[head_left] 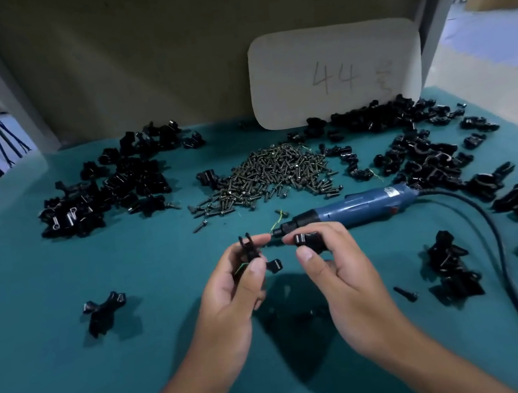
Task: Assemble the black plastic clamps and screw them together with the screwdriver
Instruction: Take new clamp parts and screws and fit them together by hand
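Behind teal table [76, 372], card [335, 72] reads "44"; both hands pinch black clamp pieces.

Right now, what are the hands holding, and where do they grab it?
Left hand pinches a black clamp piece by its lower body; right hand pinches another clamp piece by its sides.

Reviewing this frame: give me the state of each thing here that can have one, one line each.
left hand: raised, pinching a black clamp piece.
right hand: raised, pinching another clamp half.
electric screwdriver: lying on the green mat, untouched, cord attached.
screws: loose in a heap.
clamp parts, left pile: loose.
clamp parts, right pile: loose.
card marked 44: standing against the back wall.
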### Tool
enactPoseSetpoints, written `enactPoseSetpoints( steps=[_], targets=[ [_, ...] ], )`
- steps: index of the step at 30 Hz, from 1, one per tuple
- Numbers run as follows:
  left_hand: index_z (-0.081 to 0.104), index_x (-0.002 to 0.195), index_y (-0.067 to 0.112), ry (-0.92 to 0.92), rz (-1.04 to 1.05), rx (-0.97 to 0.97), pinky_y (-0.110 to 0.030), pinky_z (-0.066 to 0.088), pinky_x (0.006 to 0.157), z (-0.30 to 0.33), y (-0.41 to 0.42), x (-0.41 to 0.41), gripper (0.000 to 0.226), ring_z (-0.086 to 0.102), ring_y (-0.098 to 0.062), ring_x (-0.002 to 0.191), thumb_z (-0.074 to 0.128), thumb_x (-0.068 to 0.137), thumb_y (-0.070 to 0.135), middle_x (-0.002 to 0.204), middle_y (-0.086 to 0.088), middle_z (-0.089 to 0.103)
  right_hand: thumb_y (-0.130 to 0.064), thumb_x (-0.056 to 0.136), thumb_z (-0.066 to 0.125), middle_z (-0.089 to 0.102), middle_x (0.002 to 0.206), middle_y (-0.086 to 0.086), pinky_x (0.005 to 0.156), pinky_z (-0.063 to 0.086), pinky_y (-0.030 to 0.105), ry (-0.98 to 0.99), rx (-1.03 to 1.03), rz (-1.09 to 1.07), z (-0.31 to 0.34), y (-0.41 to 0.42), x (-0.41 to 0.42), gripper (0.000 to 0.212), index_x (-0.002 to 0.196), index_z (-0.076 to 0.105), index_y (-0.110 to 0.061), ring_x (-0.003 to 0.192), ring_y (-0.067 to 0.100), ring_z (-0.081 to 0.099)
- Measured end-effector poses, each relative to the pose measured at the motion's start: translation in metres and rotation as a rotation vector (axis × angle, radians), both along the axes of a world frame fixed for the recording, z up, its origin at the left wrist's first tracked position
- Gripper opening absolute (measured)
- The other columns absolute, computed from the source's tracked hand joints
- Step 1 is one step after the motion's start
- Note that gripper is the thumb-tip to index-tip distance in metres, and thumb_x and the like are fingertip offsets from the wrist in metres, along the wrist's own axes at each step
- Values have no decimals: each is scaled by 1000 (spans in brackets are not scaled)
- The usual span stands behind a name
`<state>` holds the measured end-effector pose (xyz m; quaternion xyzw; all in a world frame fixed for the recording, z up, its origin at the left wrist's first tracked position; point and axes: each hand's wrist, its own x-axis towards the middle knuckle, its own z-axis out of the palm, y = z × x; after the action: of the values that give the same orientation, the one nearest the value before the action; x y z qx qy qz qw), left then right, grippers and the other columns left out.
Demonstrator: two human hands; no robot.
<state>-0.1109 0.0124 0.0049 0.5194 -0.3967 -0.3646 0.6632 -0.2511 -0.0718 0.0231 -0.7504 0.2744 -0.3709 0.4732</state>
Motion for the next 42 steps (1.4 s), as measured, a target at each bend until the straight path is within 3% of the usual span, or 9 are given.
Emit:
enactPoseSetpoints(
  steps=[6, 9, 13, 17, 23, 28, 31, 35, 42],
  targets=[
    [72, 114, 37, -114, 68, -23, -14, 40, 65, 3, 1, -1, 36, 50, -1, 68, 60, 84, 52, 74, 17, 56, -59, 92, 48, 61, 88, -2, 74, 49, 45, -76, 125, 62, -2, 1, 1, 27, 104, 63, -40, 79, 17, 58],
    [70, 116, 40, -317, 148, -23, -11, 44, 74, 5, 4, 1, 34, 62, -2, 81, 69, 83, 48, 90, 13, 67, -60, 89, 49, 58, 77, -16, 69, 43, 31, -111, 218, 115, -4, 3, 3, 28, 102, 64, -40, 73, 5, 52],
    [64, 128, 42, -364, 123, -32, -35, 56, 92, 1, 6, -2, 45, 70, -21, 105, 72, 84, 39, 113, 5, 71, -52, 87, 61, 61, 78, -18, 66, 44, 16, -151, 236, 197, -4, 3, 2, 19, 98, 63, -36, 72, 0, 55],
    [56, 119, 39, -301, 66, -44, -47, 57, 76, -1, 7, -4, 43, 72, -20, 84, 77, 83, 28, 96, 1, 75, -40, 86, 73, 60, 74, -13, 62, 44, 14, -175, 261, 166, -2, 4, 3, 16, 91, 61, -30, 69, 6, 56],
    [65, 85, 18, -171, 40, 48, -27, 51, 59, 1, 5, -7, 53, 66, -17, 62, 61, 84, 71, 69, -8, 69, -32, 88, 69, 69, 87, -9, 68, 48, 19, -178, 287, 185, 3, -1, -1, 19, 98, 62, -17, 74, 6, 62],
    [67, 63, 25, 18, 4, 121, -27, 48, 52, 4, 2, -5, 58, 54, -18, 48, 44, 81, 74, 53, -2, 58, -25, 84, 75, 72, 88, -1, 79, 51, 47, -141, 175, 224, 3, 3, 1, 31, 73, 47, -34, 79, 28, 66],
    [69, 79, 23, -7, -29, 70, -35, 51, 65, 2, 6, -2, 68, 61, -21, 68, 34, 82, 82, 70, -7, 65, -30, 84, 77, 63, 69, -3, 66, 44, 28, -170, 218, 172, 3, 4, 2, 37, 68, 43, -33, 64, 13, 59],
    [56, 121, 43, -331, 36, -9, -25, 52, 83, 4, 10, -1, 52, 66, -14, 104, 75, 76, 60, 113, 14, 64, -39, 82, 76, 36, 59, -9, 55, 31, 25, -158, 344, 70, 4, -1, 0, 41, 63, 40, -30, 56, 11, 33],
    [60, 121, 39, -575, 146, -13, -30, 52, 86, 0, 6, -1, 34, 64, -15, 106, 64, 89, 51, 112, 12, 66, -42, 85, 78, 32, 63, -6, 57, 28, 32, -151, 433, 74, 2, -2, 0, 46, 67, 39, -24, 62, 16, 30]
  ],
)
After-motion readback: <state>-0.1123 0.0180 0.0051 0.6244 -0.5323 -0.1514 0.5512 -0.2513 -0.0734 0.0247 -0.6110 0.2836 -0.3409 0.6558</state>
